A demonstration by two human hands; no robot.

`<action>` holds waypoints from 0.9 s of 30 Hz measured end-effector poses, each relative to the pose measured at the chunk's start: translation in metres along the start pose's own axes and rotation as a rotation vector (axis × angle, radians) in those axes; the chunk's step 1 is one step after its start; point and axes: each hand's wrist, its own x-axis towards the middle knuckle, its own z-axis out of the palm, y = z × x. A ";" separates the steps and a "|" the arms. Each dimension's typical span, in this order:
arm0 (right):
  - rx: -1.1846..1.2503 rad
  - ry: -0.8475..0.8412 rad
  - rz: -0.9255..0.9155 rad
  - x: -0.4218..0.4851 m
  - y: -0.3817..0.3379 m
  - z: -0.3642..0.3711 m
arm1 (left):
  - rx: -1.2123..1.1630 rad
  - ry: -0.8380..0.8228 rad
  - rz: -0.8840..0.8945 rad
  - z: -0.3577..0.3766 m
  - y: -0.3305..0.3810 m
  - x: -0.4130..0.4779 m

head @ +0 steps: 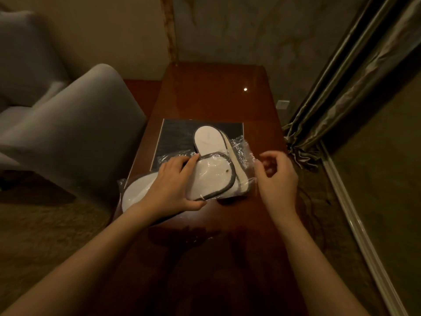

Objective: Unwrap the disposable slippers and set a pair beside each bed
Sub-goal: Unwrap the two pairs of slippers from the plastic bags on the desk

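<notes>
**A:** Where are the slippers?

**B:** On the brown table (205, 92) in front of you. The front slippers (214, 179), white with dark trim, lie flat inside the clear wrap (241, 151), angled across the table's middle.

**A:** And my left hand?

**B:** Your left hand (170, 185) grips those front slippers through the plastic. The fingers curl over the far edge and the thumb tucks under the near edge, so the hold is narrow and firm.

**A:** The right one?

**B:** Your right hand (279, 179) is just beside the slippers on the right. Its fingers are curled in close, and thumb and forefinger pinch the loose edge of the wrap. The other fingers hold nothing that I can see.

**A:** Any more slippers?

**B:** Yes. A back slipper (206, 139) lies behind the front ones, its rounded end on the dark mat (175, 133). I cannot tell whether plastic covers that end. Another wrapped slipper (136, 192) lies under your left wrist, at the table's left edge.

**A:** What is around the table?

**B:** A grey armchair (68, 124) stands to your left, close against the table. Shiny curtains (341, 99) hang to your right, gathered at the floor. A wall socket (282, 104) shows low on the wall between the table and the curtains.
</notes>
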 end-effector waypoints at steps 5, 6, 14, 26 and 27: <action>0.065 -0.536 -0.001 0.011 -0.024 0.008 | 0.060 0.029 0.077 -0.005 0.004 0.004; 0.073 -0.591 0.018 0.014 -0.026 0.010 | 0.075 0.035 0.085 -0.005 0.004 0.004; 0.470 -0.602 0.231 0.025 -0.021 0.004 | 0.082 0.010 0.056 -0.004 -0.014 0.002; -0.073 -0.966 0.039 0.055 -0.018 -0.029 | 0.125 -0.095 0.105 0.005 -0.028 -0.003; -0.150 -1.006 -0.028 0.059 -0.024 -0.027 | 0.136 -0.078 0.130 0.006 -0.025 -0.002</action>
